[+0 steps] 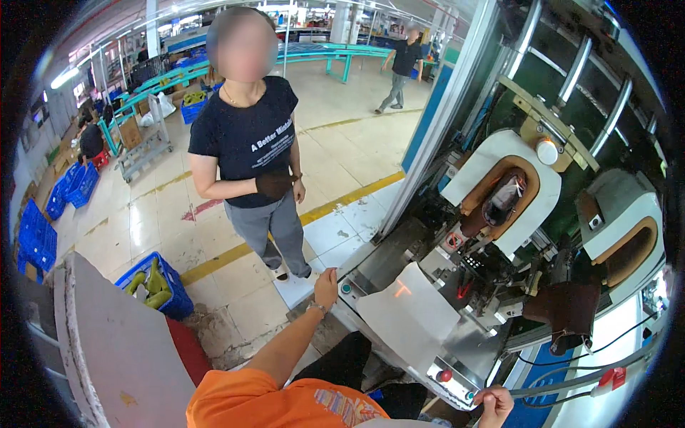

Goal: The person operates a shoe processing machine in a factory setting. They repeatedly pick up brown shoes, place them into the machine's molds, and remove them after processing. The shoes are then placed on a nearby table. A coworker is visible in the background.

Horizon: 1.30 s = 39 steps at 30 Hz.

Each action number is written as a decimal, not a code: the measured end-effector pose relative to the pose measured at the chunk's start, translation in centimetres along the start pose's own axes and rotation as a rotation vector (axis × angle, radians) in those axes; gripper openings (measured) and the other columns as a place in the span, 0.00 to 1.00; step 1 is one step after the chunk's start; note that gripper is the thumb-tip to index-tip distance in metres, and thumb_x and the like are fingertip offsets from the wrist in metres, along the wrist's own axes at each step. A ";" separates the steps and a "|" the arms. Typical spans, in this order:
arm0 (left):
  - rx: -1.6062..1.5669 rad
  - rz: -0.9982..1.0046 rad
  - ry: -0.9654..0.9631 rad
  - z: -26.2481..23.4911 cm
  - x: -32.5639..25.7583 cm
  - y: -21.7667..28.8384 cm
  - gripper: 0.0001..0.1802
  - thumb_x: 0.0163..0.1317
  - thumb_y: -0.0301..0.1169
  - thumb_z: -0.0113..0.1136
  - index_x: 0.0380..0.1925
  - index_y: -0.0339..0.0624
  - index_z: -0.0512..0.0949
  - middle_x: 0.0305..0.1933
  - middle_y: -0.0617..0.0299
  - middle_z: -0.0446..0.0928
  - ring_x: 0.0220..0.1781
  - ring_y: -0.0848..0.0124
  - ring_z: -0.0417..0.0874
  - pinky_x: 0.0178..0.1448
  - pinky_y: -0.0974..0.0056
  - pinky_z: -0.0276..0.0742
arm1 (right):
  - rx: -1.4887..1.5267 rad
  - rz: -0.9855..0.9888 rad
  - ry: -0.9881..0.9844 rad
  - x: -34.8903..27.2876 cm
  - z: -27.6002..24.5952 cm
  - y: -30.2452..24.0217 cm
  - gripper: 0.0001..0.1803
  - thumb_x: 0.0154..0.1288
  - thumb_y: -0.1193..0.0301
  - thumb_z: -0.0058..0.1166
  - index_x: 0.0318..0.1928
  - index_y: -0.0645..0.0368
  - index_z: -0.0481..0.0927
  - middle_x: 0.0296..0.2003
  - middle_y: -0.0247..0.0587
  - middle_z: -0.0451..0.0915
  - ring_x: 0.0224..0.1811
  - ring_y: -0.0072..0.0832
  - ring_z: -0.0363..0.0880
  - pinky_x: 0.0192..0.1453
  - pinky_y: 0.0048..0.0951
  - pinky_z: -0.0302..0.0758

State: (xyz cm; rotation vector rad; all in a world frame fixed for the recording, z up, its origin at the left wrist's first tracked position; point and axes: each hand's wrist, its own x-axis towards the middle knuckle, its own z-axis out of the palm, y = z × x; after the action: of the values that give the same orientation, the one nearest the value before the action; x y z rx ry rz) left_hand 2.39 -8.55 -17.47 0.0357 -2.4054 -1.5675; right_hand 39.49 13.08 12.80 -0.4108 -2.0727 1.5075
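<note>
My left hand (327, 289) is closed at the left front corner of a machine, right beside a green push button (347, 289). At the other end of the panel my right hand (494, 404) has its fingers curled next to a second green button (469, 396). Nothing shows in either hand. Between them lies a pale curved plate (408, 308) with a red light mark on it. A dark brown shoe upper (505, 200) sits inside the left U-shaped pad (536, 207). Another brown shoe upper (564, 310) is on the right station, below a second pad (624, 221).
A red knob (444, 375) rises from the panel near my right hand. Grey hoses (592, 385) run at the right. A person (246, 143) stands beyond the machine's left side. A blue crate (171, 303) with green items is on the floor, past a grey-white panel (121, 357).
</note>
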 end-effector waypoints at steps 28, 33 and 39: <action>-0.024 -0.103 0.000 -1.0 -0.8 1.1 0.14 0.62 0.36 0.44 0.37 0.40 0.76 0.33 0.48 0.77 0.35 0.50 0.77 0.39 0.54 0.71 | -1.285 -0.770 0.758 10.8 -7.3 -10.6 0.11 0.55 0.69 0.60 0.38 0.60 0.81 0.27 0.39 0.78 0.18 0.26 0.68 0.21 0.28 0.65; -0.029 -0.062 0.020 -0.8 -0.9 0.5 0.14 0.62 0.36 0.44 0.37 0.40 0.76 0.32 0.46 0.77 0.35 0.49 0.77 0.39 0.53 0.71 | -1.285 -0.811 0.619 10.4 -11.8 -8.6 0.11 0.63 0.79 0.45 0.45 0.65 0.75 0.43 0.43 0.77 0.42 0.27 0.75 0.39 0.23 0.72; -0.080 -0.090 -0.066 -0.6 -1.2 0.8 0.18 0.64 0.38 0.41 0.42 0.37 0.74 0.40 0.44 0.75 0.43 0.48 0.74 0.47 0.55 0.69 | -1.335 -0.728 0.659 9.2 -14.9 -8.1 0.12 0.64 0.78 0.44 0.47 0.66 0.75 0.46 0.42 0.76 0.46 0.28 0.74 0.46 0.26 0.71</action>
State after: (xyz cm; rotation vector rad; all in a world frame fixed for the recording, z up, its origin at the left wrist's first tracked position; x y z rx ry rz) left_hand 3.76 -8.56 -16.75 0.0789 -2.4194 -1.7302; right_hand 41.26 26.95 26.06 -0.4313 -1.9899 -0.5096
